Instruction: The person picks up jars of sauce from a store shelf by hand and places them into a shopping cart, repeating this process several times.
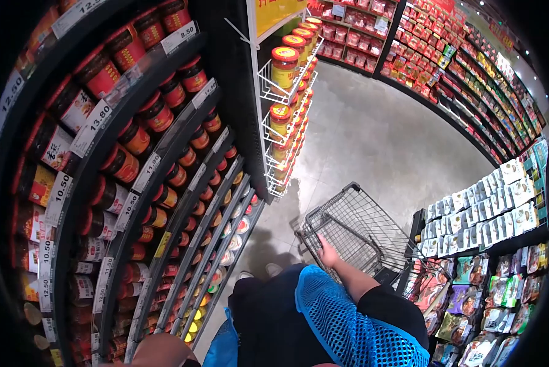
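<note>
My right hand (328, 252) is closed on the near left edge of a wire shopping cart (372, 211), with the arm reaching in from the lower right. No goods show in the cart's basket. At the lower left a bare part of my left arm (161, 350) shows beside the jar shelves; my left hand lies outside the picture. Blue mesh cloth (348, 312) covers part of my dark clothes.
Curved shelves of sauce jars (155, 116) with price tags (93, 126) rise on the left. A wire rack of yellow-labelled jars (283, 67) stands at the shelf end. Packaged goods (476, 214) fill the right side. Grey floor (372, 122) stretches ahead to red-packed shelves (354, 37).
</note>
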`<act>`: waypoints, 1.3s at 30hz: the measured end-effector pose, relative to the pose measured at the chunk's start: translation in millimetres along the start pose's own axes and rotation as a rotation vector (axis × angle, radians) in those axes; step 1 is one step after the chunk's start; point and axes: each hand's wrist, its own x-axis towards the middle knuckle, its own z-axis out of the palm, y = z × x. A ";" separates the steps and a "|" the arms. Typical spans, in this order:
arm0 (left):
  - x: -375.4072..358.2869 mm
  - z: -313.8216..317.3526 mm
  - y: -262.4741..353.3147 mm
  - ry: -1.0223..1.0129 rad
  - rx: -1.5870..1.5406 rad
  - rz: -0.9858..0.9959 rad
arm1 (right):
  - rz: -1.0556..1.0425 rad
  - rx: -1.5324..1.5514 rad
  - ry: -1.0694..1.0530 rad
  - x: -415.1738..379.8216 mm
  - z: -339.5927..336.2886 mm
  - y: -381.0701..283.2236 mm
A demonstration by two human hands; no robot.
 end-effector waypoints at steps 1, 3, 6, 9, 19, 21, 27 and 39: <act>-6.8 -0.6 -0.4 0.081 0.040 -0.017 | 0.022 0.015 0.017 2.7 2.1 -0.6; -24.1 -1.2 -2.4 0.238 0.129 -0.044 | 0.015 -0.027 0.045 10.3 14.7 9.1; -61.9 8.5 -29.7 0.234 0.471 -0.164 | -0.156 -0.011 0.163 24.2 39.7 34.2; -89.5 -21.9 -39.7 -0.464 0.739 -0.516 | -0.078 0.029 0.117 27.3 41.5 23.4; -270.1 -79.8 -29.9 -0.621 0.344 -1.367 | 0.067 -0.049 0.046 60.1 38.0 1.0; -277.6 -73.3 -19.3 -0.497 0.362 -1.493 | 0.233 -0.244 -0.049 65.6 35.5 -13.8; -308.4 -72.1 -6.4 -0.264 0.426 -1.592 | 0.084 -0.467 -0.009 69.9 -51.4 -190.9; -298.9 -57.7 -21.7 -0.447 0.594 -1.457 | -1.204 0.085 0.732 141.8 -187.3 -571.4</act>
